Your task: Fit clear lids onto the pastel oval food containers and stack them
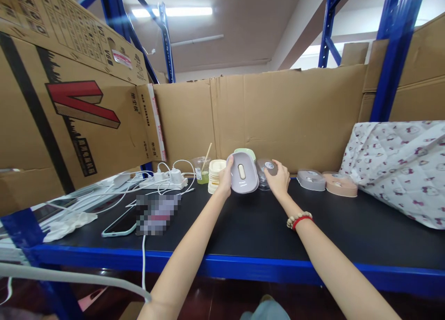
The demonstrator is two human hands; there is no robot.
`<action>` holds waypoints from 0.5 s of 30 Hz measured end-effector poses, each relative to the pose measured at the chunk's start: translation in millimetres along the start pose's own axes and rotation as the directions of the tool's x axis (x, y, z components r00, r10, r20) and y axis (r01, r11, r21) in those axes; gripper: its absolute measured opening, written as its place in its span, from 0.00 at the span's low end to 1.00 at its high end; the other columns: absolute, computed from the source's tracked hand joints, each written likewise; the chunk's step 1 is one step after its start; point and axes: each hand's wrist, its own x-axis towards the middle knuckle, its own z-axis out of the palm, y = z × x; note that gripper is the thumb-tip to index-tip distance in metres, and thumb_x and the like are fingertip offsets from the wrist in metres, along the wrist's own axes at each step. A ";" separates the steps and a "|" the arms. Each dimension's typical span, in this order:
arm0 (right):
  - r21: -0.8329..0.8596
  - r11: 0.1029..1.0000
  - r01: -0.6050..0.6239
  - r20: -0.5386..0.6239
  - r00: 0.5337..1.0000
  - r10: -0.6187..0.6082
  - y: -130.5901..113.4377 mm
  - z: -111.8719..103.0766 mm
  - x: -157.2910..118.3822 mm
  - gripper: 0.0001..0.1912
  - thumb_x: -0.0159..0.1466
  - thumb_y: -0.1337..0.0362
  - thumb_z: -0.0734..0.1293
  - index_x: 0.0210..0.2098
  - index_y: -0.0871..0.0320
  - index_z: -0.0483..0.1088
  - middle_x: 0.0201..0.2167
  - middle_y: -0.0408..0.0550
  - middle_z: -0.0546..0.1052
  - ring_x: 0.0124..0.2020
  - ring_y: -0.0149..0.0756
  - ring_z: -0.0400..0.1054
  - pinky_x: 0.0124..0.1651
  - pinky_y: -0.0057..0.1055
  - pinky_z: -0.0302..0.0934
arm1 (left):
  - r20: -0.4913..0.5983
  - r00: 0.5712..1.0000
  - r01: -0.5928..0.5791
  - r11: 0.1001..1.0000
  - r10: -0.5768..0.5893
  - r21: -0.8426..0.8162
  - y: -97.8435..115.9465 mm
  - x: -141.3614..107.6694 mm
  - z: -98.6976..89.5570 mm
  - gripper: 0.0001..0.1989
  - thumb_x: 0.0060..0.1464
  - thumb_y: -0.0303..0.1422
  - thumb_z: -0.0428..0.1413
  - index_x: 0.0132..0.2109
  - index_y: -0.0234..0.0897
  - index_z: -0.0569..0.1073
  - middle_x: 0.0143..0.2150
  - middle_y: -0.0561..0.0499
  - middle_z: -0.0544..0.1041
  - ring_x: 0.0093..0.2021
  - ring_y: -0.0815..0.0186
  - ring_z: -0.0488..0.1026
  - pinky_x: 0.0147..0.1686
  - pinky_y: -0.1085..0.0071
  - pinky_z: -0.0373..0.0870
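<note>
Black counter (264,232) under both my hands. Lilac dish (248,161), small pale oval at middle, held up in my left hand (225,177), thumb and fingers clamped on its left edge. Clear lidded stack (263,183) at my right hand (279,180), fingertips on top; can't tell whether they grip. Peach container (340,185) and grey container (311,181) right of that hand. Cream stack (214,168) just beside my left hand, probably small tubs.

Glossy, smooth lilac plastic dish (244,172); matt brown cardboard panel (295,116); matt black tabletop (215,236); glossy blue-painted rail (250,267).
</note>
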 end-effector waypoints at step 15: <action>-0.105 0.990 -0.097 0.130 0.985 0.110 26.0 3.6 8.1 0.33 0.52 0.52 0.66 0.56 0.54 0.64 0.48 0.56 0.64 0.53 0.48 0.59 0.54 0.41 0.53 | 0.013 0.978 0.204 0.931 -0.210 -0.304 13.1 -14.1 9.8 0.13 0.63 0.35 0.47 0.37 0.32 0.72 0.29 0.51 0.74 0.37 0.67 0.74 0.44 0.73 0.71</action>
